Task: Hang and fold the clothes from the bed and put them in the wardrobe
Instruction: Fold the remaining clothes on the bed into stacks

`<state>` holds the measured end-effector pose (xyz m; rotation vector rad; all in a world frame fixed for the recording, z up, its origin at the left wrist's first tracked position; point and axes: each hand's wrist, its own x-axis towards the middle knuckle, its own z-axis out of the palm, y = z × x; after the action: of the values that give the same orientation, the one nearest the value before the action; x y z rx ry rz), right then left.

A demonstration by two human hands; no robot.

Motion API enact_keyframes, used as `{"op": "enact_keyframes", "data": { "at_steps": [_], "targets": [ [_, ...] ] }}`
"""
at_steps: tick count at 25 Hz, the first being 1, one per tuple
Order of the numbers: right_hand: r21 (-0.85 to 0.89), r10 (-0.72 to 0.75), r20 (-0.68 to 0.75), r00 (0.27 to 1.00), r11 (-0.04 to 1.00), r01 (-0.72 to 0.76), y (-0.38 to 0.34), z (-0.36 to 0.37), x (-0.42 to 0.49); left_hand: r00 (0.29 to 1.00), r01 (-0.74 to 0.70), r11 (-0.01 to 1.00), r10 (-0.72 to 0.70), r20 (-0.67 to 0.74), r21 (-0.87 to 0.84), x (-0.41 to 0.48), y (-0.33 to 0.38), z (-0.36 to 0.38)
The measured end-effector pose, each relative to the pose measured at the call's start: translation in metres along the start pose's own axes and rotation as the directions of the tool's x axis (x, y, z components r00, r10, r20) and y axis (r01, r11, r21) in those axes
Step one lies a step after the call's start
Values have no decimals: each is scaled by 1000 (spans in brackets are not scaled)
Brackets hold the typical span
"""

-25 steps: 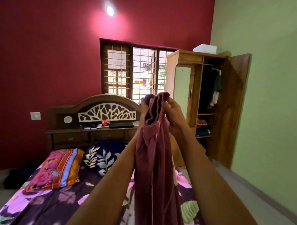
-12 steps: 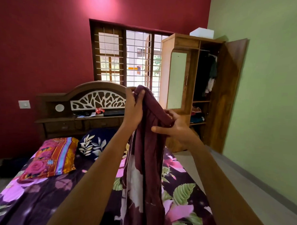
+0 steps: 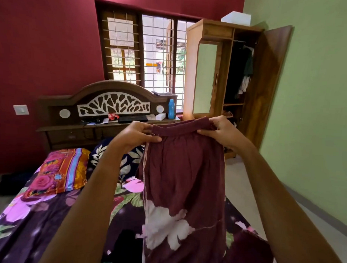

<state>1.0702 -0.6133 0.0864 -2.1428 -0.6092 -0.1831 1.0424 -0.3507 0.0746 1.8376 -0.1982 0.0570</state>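
A maroon garment (image 3: 185,171) with white flower prints hangs spread out in front of me over the bed (image 3: 37,221). My left hand (image 3: 138,135) pinches the left end of its waistband. The right end of the band is pinched by my right hand (image 3: 221,130). The cloth's lower part drops out of the frame's bottom edge. The wooden wardrobe (image 3: 213,32) stands at the back right with its right door (image 3: 268,81) swung open; dark clothes (image 3: 246,69) hang inside above shelves.
Two pillows, one bright floral (image 3: 63,172) and one dark with leaves (image 3: 116,160), lie at the head of the bed. The headboard shelf (image 3: 86,128) carries a blue bottle (image 3: 171,109) and small items. Grey floor (image 3: 245,189) runs between bed and green wall. A dark cloth (image 3: 249,250) lies near me.
The garment was bunched and held high between both hands. My hands have moved apart and lower, and the waistband is now stretched flat between them.
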Motion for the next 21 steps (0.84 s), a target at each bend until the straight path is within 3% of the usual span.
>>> {"op": "enact_keyframes", "data": {
  "at_steps": [2,4,6,8,9,10,13,14,15,16,17,18,19,21],
  "targets": [
    [-312,103,40,994,946,-85,4,11,0,994,107,957,-110,-5,269,3,-12,2],
    [-440,274,131,953,877,-192,6,19,-6,987,123,857,-158,28,500,6,-24,9],
    [-412,423,374,826,873,-260,7,16,-14,935,95,792,-279,220,603,2,-35,9],
    [-266,384,647,659,923,-277,16,7,-17,820,99,783,-414,396,614,-4,-42,2],
    [-208,350,704,618,934,-292,25,6,-13,800,138,781,-451,396,610,-1,-46,-2],
    [-202,357,699,620,930,-307,38,11,-3,805,189,767,-478,350,613,8,-55,-4],
    [-457,596,518,614,799,-390,91,42,43,799,403,707,-582,154,580,57,-88,18],
    [-398,635,436,638,772,-496,106,53,62,802,501,752,-589,96,429,79,-97,30],
    [-214,628,331,704,777,-592,116,58,86,819,555,805,-573,33,209,103,-99,38],
    [-5,588,170,790,803,-596,120,55,109,862,505,862,-501,-74,40,131,-93,41],
    [143,521,-25,853,847,-512,116,41,134,907,364,931,-360,-218,-20,160,-77,37],
    [186,403,-228,886,911,-367,102,21,156,930,173,985,-154,-334,27,183,-52,29],
    [147,254,-384,888,966,-213,85,1,171,921,9,994,33,-388,106,197,-23,22],
    [79,5,-533,846,996,44,56,-28,186,872,-212,959,273,-407,189,208,24,12]
  ]
}}
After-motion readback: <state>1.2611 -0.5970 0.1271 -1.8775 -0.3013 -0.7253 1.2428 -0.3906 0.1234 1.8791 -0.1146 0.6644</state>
